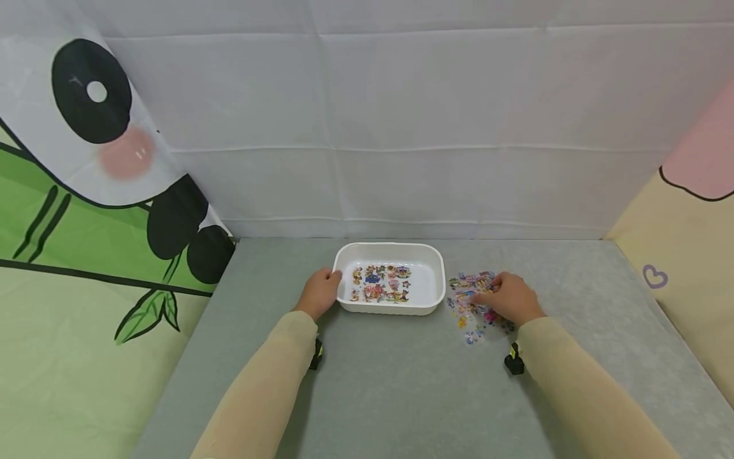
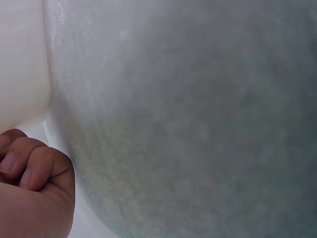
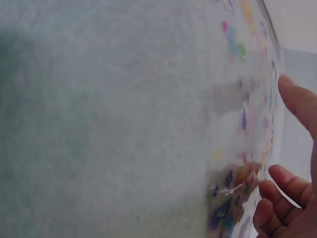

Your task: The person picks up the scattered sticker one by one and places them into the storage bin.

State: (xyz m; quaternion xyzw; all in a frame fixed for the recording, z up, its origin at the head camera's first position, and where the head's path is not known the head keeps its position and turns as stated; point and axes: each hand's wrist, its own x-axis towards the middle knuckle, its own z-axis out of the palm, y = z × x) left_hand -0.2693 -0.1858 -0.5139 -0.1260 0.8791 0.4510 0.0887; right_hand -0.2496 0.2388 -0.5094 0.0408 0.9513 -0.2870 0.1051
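Left hand (image 1: 320, 293): It gripped the near-side wall of the white tray (image 1: 390, 308), thumb at the rim; the left wrist view showed its other fingers curled in beside the tray.
Tray: It lay between the two hands, its one end in the left hand's grip, its other end a little short of the right hand (image 1: 516, 298).
Stickers in the tray: Small cartoon stickers (image 1: 374, 278) lay on the tray floor, just inward of the left hand and well apart from the right.
Right hand: It was bent over the loose sticker sheet (image 1: 473, 310), thumb spread away from the fingers; whether the fingertips touched the sheet could not be told.
Sticker sheet: Clear and shiny with colourful figures, it lay partly under the right hand and partly between that hand and the tray.
Table: The grey tabletop (image 1: 413, 382) stretched beneath both hands.
Sleeves: A beige sleeve (image 1: 260, 389) ran back from the left hand, a matching one (image 1: 590, 389) from the right.
Backdrop: A pale creased cloth (image 1: 401, 127) hung beyond both hands.
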